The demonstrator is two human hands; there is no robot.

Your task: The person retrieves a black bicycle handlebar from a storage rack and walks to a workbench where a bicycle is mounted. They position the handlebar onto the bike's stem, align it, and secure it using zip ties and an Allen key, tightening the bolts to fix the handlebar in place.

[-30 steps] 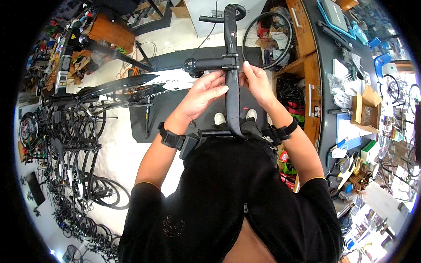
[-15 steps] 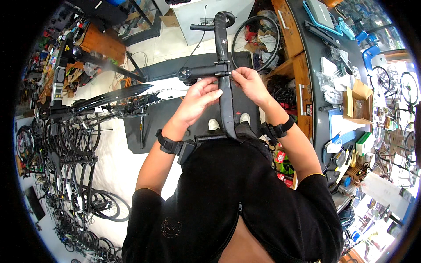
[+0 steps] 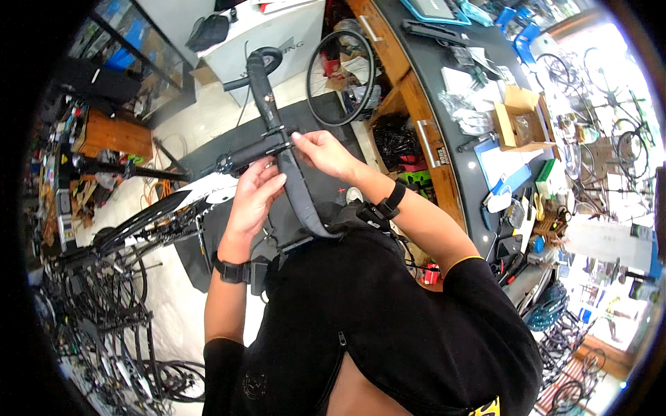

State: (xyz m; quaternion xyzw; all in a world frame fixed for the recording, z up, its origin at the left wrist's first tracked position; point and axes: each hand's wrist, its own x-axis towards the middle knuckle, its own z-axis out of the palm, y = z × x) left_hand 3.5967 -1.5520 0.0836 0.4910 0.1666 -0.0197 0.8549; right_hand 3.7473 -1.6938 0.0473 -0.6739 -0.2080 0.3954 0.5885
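A black drop handlebar (image 3: 300, 197) runs front to back, bolted to a black stem (image 3: 246, 154) on a white and black bicycle frame (image 3: 195, 191) held in a stand (image 3: 125, 168). My left hand (image 3: 257, 191) has its fingers curled against the left side of the bar, just below the stem. My right hand (image 3: 322, 154) has thumb and forefinger pinched at the stem's front clamp; whatever small part sits between those fingertips is too small to make out. The bar's lower end reaches my waist.
A dark bench (image 3: 461, 201) along the right bears an open cardboard box (image 3: 508, 130), papers and tools, with wooden drawers (image 3: 447, 197) beneath. A loose wheel (image 3: 311, 73) leans by a white carton (image 3: 284, 24). Many bicycles (image 3: 139, 312) crowd the lower left; a glass cabinet (image 3: 135, 55) stands top left.
My view has swung, so the handlebar now lies further left and slanted. My right hand has shifted onto the stem clamp. My left hand stays beside the bar.
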